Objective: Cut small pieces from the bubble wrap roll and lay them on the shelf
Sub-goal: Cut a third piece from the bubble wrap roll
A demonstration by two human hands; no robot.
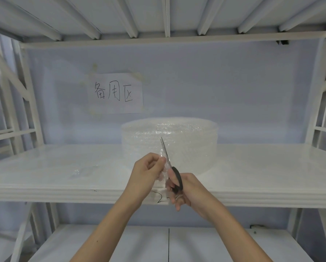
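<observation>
At the front edge of the white shelf (253,167), a person stands with both hands raised just before the bubble wrap roll (169,140), which sits flat on its end toward the middle of the board, close to the back panel. The left hand (145,174) pinches a loose flap of wrap (162,167) between thumb and fingertips, holding it taut away from the roll. The right hand (185,188) has its fingers curled through the black handles of a pair of scissors (169,163), whose blades point up and slightly away, running alongside the pinched flap; whether the blades are biting the film or just laid against it is hard to tell, since the wrap is clear and the blades look nearly closed.

As for progress, one small, crumpled clear piece (84,170) seems to lie on the shelf to the left of the hands, well apart from the roll, so I judge at least one cut is done and placed. The piece in hand looks partway severed at most. It has yet to be freed and laid down beside the other, and the roll is thick enough for many more.

A taped paper sign (115,92) with handwritten characters hangs on the back panel above.
</observation>
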